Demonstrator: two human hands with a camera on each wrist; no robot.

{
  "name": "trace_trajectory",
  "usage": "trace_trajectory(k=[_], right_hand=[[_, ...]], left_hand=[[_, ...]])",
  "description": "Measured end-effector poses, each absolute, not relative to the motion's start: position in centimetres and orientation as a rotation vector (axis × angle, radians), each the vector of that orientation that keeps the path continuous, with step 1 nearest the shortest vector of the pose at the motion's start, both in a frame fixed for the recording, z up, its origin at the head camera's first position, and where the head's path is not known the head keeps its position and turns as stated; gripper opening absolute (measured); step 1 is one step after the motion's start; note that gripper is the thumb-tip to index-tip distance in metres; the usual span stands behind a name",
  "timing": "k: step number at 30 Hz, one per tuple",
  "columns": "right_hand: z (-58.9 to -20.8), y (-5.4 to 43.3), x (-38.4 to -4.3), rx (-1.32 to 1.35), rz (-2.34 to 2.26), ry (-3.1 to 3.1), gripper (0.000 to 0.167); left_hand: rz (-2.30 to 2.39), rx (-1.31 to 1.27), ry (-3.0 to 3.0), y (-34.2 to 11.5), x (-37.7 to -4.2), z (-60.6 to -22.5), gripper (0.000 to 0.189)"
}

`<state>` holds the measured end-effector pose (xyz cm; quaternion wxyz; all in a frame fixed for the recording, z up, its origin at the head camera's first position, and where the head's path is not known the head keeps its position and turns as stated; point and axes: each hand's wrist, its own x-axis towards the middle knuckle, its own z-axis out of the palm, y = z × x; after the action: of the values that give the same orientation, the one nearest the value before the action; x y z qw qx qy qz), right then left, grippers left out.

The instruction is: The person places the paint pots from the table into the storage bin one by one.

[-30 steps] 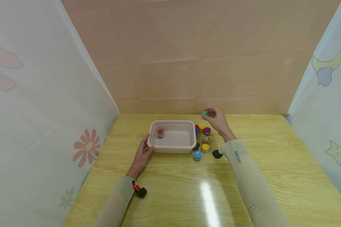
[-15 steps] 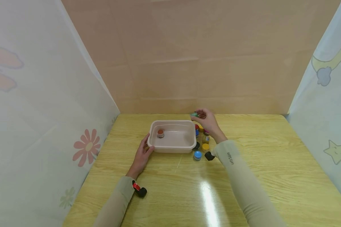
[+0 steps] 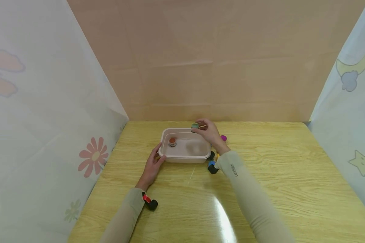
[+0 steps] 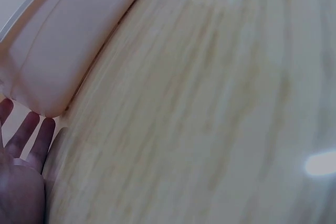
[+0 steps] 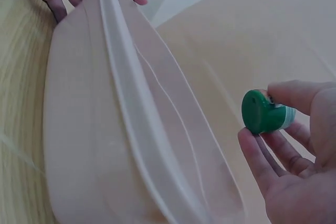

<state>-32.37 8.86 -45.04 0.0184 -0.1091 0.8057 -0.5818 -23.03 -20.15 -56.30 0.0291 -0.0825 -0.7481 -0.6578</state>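
Observation:
My right hand (image 3: 210, 134) pinches a small paint jar with a green lid (image 5: 262, 113) between thumb and fingers. It hangs above the far right part of a pale pink plastic tub (image 3: 185, 160), and in the right wrist view its lid faces sideways. At the tub's left end, my left hand (image 3: 152, 167) holds the front corner, thumb near the rim and fingers along the outer wall. Inside the tub, toward the left, stands a jar with an orange-brown lid (image 3: 172, 142).
Beside the tub's right end, several more jars are partly hidden by my right arm. A magenta lid (image 3: 223, 138), a black lid (image 3: 212, 155) and a blue lid (image 3: 211, 163) show. The wooden table (image 3: 182, 202) meets a brown backdrop (image 3: 182, 67) behind.
My right hand has moved left with the green-lidded paint jar, from above the loose jars to over the tub. The left hand and the tub have stayed practically in place.

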Motion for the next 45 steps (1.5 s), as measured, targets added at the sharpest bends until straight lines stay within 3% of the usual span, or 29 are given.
trace_trajectory(k=[18, 27, 37, 45], right_hand=[[-46.7, 4.0, -31.7, -0.296, -1.647, 2.491, 0.041], [-48.2, 1.4, -31.7, -0.384, -1.520, 2.475, 0.042], [-49.9, -1.1, -32.2, -0.479, -1.412, 2.488, 0.024], [-49.7, -1.6, -32.1, -0.526, -1.321, 2.507, 0.026]], left_hand=[[-2.079, -0.230, -2.291, -20.4, -23.7, -56.3, 0.061], [-2.090, -0.277, -2.190, -20.4, -23.6, -56.5, 0.056], [-2.073, -0.259, -2.169, -20.5, -23.1, -56.7, 0.055], [-2.068, -0.256, -2.167, -20.5, -23.2, -56.8, 0.053]])
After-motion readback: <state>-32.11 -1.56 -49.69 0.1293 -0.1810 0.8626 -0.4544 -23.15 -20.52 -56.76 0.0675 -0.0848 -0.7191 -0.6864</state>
